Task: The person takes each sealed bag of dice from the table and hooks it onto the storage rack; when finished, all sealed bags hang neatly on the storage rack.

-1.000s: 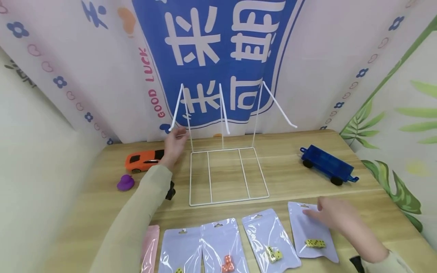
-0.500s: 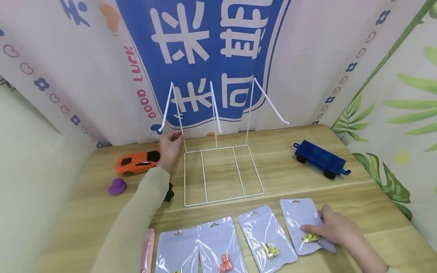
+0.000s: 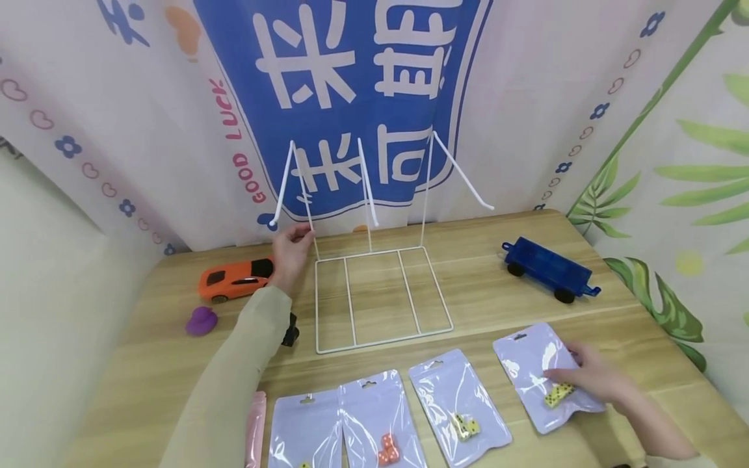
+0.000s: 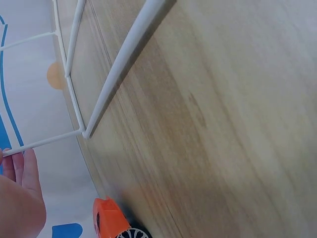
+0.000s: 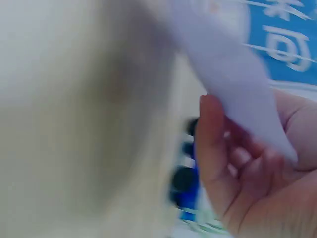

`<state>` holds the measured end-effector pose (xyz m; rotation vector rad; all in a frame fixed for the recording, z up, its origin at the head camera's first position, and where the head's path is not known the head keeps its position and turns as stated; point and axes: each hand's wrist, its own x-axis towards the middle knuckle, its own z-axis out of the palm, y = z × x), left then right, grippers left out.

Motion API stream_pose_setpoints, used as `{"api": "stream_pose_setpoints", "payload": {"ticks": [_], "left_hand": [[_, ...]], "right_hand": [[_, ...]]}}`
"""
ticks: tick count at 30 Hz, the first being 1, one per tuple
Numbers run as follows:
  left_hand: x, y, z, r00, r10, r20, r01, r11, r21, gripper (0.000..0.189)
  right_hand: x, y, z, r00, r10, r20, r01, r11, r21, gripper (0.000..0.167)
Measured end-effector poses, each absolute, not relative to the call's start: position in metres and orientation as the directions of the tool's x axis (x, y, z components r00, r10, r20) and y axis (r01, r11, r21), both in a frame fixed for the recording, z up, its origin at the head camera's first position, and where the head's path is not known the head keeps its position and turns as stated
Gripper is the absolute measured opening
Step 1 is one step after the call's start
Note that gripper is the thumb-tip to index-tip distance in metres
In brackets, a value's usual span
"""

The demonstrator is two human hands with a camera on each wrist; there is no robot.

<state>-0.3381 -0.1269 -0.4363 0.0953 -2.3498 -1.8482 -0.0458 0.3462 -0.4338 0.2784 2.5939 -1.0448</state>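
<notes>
A white wire display rack (image 3: pixel 384 341) with three upright arms stands mid-table. My left hand (image 3: pixel 290 257) pinches its left rear upright low down; in the left wrist view the fingers (image 4: pixel 30 171) lie behind that wire. At the right, my right hand (image 3: pixel 598 376) grips a lavender zip pouch (image 3: pixel 529 354) by its right edge, thumb on the front. Yellow dice (image 3: pixel 558 394) show through the pouch's clear face. Seen in the right wrist view, the pouch (image 5: pixel 228 74) is tilted, with its plain back showing and the fingers (image 5: pixel 210 134) curled under it.
Several more pouches lie along the front, one lavender pouch (image 3: pixel 456 403) with yellow dice, another (image 3: pixel 380 409) with orange dice. An orange toy car (image 3: pixel 234 279) and purple rubber duck (image 3: pixel 201 321) are left of the rack. A blue toy trailer (image 3: pixel 549 268) stands right. Printed cloth hangs behind.
My right hand came down to the rightmost pouch, took hold of its edge, and has lifted and turned it slightly rightward. My left hand has come onto the rack's upright and stays there.
</notes>
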Motion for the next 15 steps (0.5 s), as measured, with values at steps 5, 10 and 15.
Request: {"api": "stream_pose_setpoints", "payload": {"ticks": [5,10,15], "left_hand": [[-0.337,-0.126,-0.433,-0.988,-0.133,0.073,0.044,0.213,0.976,0.025],[-0.337,-0.127,-0.433,-0.990,-0.132,0.052,0.022,0.215,0.976,0.027],[-0.338,-0.125,-0.435,-0.989,-0.140,0.042,0.015,0.190,0.982,0.027]], "right_hand": [[-0.046,0.348,-0.389,-0.979,0.087,-0.183,0.199,0.588,-0.784,0.039],[-0.055,0.318,-0.341,-0.984,0.101,0.148,-0.118,0.257,-0.959,0.022],[-0.072,0.278,-0.314,-0.955,0.122,0.269,-0.258,0.100,-0.961,0.026]]}}
